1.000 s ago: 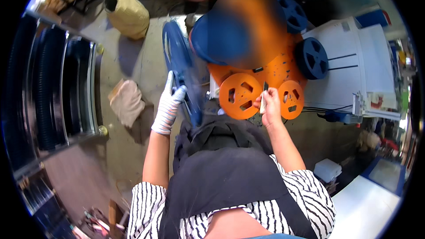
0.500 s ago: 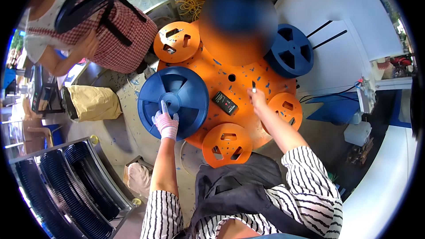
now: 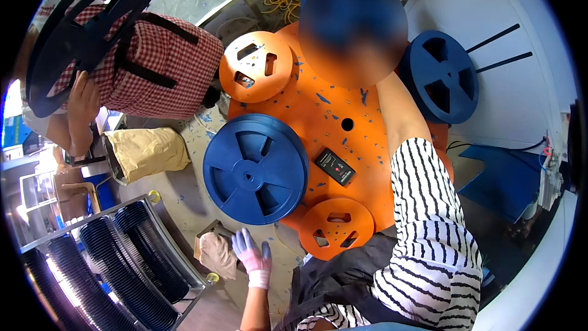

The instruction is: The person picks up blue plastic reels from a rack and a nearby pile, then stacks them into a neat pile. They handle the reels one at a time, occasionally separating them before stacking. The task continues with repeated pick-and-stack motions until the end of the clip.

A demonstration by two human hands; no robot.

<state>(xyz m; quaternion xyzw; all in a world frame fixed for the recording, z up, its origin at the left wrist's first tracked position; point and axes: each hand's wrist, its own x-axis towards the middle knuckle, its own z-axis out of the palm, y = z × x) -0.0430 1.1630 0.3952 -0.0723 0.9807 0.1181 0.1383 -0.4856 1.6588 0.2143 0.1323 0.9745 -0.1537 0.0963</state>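
My left hand (image 3: 252, 259), in a whitish-pink glove, is open with its fingers apart and holds nothing. It hovers just below the front of a blue plastic reel (image 3: 223, 162), clear of it. The reel lies flat at the left on a round orange table (image 3: 370, 171). My right forearm (image 3: 401, 107) stretches across the table toward the far side. A round blur with blue and orange in it covers my right hand, so its fingers and anything in them are hidden. A small black box with printing (image 3: 335, 167) lies near the table's centre hole.
Orange slotted discs sit at the table's far left (image 3: 255, 67) and front (image 3: 337, 228). Another blue reel (image 3: 440, 77) stands at the right. A co-worker at upper left holds a dark reel (image 3: 92, 40). A rack of dark reels (image 3: 122, 257) stands at lower left.
My left hand has left the blue reel's hub and drawn back toward me, opening. My right hand, which held a small blade-like tool, has reached farther away into the blur.
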